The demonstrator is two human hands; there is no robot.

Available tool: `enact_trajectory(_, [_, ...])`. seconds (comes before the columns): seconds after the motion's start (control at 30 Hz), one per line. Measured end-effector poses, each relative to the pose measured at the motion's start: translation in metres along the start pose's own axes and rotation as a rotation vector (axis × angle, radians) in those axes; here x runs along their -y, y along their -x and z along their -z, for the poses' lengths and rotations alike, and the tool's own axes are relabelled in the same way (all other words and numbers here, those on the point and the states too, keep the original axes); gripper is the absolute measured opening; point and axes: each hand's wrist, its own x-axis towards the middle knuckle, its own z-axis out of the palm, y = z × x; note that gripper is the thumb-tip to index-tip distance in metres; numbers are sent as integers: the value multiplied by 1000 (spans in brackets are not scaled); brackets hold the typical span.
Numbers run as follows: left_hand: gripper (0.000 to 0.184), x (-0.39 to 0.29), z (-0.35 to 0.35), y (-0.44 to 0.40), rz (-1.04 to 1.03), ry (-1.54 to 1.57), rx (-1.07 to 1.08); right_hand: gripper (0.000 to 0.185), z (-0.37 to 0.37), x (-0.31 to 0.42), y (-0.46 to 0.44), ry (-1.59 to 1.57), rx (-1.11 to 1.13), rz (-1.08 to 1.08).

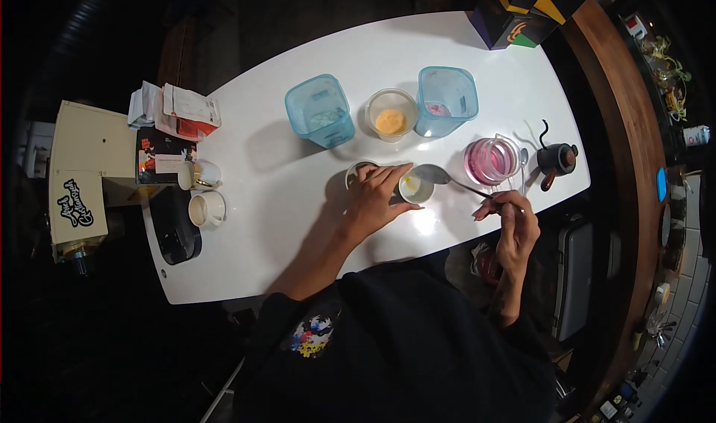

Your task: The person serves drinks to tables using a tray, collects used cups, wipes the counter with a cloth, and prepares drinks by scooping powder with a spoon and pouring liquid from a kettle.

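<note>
A small white cup (416, 189) with a little yellow stuff inside stands near the table's front edge. My left hand (377, 199) is at its left side, thumb and fingers apart around it, and partly covers a second round cup (353, 175). My right hand (513, 227) is closed on the handle of a metal spoon (432, 174), whose bowl is over the cup's rim. Behind the cup is a clear tub (391, 116) with orange contents, between two blue translucent containers (319, 110) (446, 102). A glass jug (491, 160) of pink liquid stands to the right.
A black gooseneck kettle (556, 159) and another spoon (523, 171) lie beyond the jug at right. Two white mugs (200, 175) (207, 210), packets (189, 110) and a black tray (176, 229) are at left. Dark boxes (514, 20) stand at the back right.
</note>
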Motion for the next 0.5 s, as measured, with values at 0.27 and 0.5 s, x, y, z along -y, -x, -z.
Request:
enact_trajectory(0.27, [72,-1,-1,1,77,-22,-40,17,-1,5,-4,116,107,78])
enact_trajectory(0.5, [69,-2,-1,2,121,-71,-19,15,2,-1,-10,-134,-128,69])
